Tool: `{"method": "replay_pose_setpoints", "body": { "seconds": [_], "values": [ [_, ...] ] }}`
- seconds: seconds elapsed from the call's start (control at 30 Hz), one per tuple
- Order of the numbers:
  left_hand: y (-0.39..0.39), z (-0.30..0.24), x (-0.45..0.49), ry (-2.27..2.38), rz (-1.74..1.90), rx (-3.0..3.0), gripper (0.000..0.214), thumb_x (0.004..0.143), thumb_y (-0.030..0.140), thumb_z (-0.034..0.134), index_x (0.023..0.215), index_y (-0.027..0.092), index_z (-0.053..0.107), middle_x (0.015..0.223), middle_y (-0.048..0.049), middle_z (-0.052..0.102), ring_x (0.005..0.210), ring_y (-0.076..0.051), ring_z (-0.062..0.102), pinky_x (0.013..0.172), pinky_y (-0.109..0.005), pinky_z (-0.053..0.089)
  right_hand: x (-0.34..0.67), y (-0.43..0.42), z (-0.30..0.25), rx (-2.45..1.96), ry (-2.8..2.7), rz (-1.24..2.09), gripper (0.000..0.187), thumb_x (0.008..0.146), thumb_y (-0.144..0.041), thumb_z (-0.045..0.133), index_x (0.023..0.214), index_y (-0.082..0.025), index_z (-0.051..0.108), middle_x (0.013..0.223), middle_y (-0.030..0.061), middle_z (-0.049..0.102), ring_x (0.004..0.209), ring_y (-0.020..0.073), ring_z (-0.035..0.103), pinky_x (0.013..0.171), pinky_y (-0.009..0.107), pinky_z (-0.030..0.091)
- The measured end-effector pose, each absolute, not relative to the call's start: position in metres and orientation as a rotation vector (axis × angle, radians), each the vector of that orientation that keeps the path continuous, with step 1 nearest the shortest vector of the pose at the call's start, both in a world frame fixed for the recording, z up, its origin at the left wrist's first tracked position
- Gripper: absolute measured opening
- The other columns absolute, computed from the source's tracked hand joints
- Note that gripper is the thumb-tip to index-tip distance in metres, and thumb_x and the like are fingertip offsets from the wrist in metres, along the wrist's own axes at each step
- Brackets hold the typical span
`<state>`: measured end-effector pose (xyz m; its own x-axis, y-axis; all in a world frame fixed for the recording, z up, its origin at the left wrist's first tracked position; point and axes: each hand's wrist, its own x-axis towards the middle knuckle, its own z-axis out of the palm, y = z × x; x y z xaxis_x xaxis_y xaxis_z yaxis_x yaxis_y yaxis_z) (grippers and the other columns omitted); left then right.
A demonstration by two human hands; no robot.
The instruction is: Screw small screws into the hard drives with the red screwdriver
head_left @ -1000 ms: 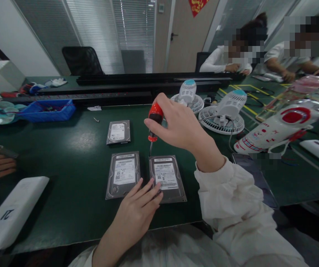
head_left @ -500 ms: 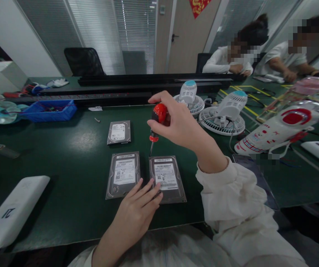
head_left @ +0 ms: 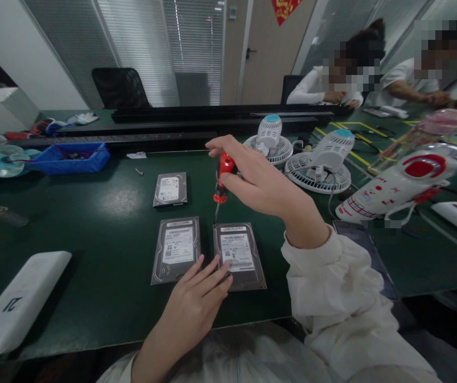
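Observation:
My right hand (head_left: 258, 178) grips the red and black handle of a screwdriver (head_left: 221, 186), its shaft pointing down. The tip meets the upper left corner of the right-hand hard drive (head_left: 240, 255). Fingers spread, my left hand (head_left: 200, 298) lies flat, with fingertips on that drive's lower left part. Its forefinger reaches the lower right edge of the left-hand hard drive (head_left: 178, 247); whether it presses there I cannot tell. Farther back lies a smaller-looking hard drive (head_left: 170, 189), label up.
A small screw (head_left: 139, 172) and a blue tray (head_left: 71, 159) lie back left. White power bank (head_left: 21, 303) at front left. Two white fans (head_left: 318, 167) and a white bottle (head_left: 391, 186) stand to the right, beside a dark phone (head_left: 366, 255). Two people sit at the far right.
My right hand has turned about the screwdriver handle, its fingers now stretched farther left over the top. The screwdriver tip stays at the same corner. My left hand has not moved.

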<state>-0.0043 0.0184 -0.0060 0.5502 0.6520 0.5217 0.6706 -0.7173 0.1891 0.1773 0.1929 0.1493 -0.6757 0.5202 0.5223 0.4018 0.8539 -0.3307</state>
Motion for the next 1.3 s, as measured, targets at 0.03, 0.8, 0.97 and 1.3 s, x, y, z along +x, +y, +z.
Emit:
{"method": "replay_pose_setpoints", "body": {
  "seconds": [0.03,0.8,0.97,1.3],
  "values": [
    [0.018,-0.006,-0.004,-1.166,-0.894,-2.737,0.033,0.106,0.008,0.050,0.128,0.013,0.074,0.143,-0.0126,0.076,0.139,-0.033,0.068,0.115,-0.062,0.057,0.178,0.194,0.149,-0.608,-2.405,0.279,0.044,0.099,-0.017,0.044,0.142,-0.018,0.049,0.137,0.0122,0.066,0.116,0.0250,0.066,0.099,0.043,0.051],
    [0.019,-0.003,-0.004,-1.169,-0.909,-2.730,0.032,0.107,0.009,0.050,0.127,0.013,0.075,0.141,-0.0121,0.076,0.136,-0.034,0.070,0.112,-0.063,0.060,0.176,0.196,0.150,-0.861,-2.405,0.051,0.042,0.102,-0.051,0.064,0.127,-0.019,0.057,0.082,-0.0012,0.061,0.067,0.0162,0.054,0.068,0.031,0.036],
    [0.019,-0.003,-0.003,-1.163,-0.911,-2.721,0.032,0.108,0.010,0.049,0.126,0.014,0.075,0.141,-0.0111,0.077,0.134,-0.033,0.072,0.110,-0.062,0.061,0.179,0.195,0.151,-0.862,-2.407,0.097,0.044,0.100,-0.054,0.062,0.124,-0.019,0.054,0.088,0.0014,0.065,0.071,0.0187,0.056,0.071,0.033,0.039],
    [0.018,-0.002,-0.002,-1.171,-0.948,-2.713,0.031,0.107,0.009,0.050,0.125,0.013,0.075,0.139,-0.0128,0.078,0.134,-0.034,0.072,0.109,-0.062,0.062,0.183,0.201,0.149,-0.762,-2.386,0.152,0.023,0.100,-0.036,0.062,0.116,-0.022,0.055,0.078,-0.0034,0.060,0.063,0.0143,0.048,0.067,0.032,0.039]
  ]
}}
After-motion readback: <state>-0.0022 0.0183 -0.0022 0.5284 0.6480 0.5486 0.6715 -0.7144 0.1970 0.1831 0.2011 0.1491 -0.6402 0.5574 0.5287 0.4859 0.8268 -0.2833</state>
